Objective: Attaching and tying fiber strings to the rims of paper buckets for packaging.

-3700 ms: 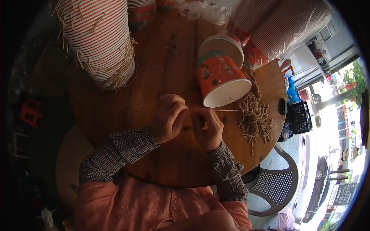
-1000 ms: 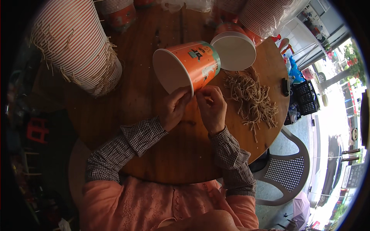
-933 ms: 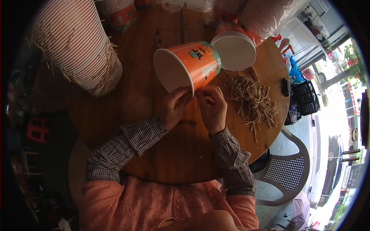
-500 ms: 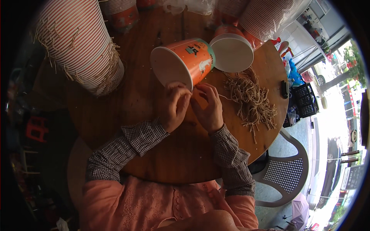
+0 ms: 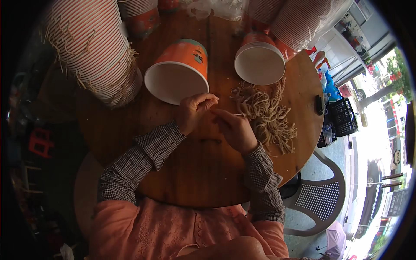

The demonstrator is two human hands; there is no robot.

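Note:
An orange paper tub (image 5: 200,54) with a white rim lies tilted on its side, its mouth toward me. My left hand (image 5: 194,113) is closed just below the rim, thumb and fingers pressed together; what they hold is hidden. Whether this hand touches the rim I cannot tell. Beside it, my right hand (image 5: 237,131) pinches a thin pale strand of twine, which runs toward a loose bundle of tan twine (image 5: 266,115) on the table. The two sets of fingertips are close together.
A tall stack of nested paper tubs (image 5: 93,52) with twine strands stands at the left. Another tub (image 5: 260,65) lies mouth toward me behind the bundle. Plastic-wrapped stacks (image 5: 299,21) are at the back right of the round wooden table (image 5: 186,173). A grey chair (image 5: 320,201) stands at the right.
The orange tub has shifted left and turned its mouth more toward me. My right hand has gone from spread fingers to a pinch. The twine bundle has been dragged slightly left.

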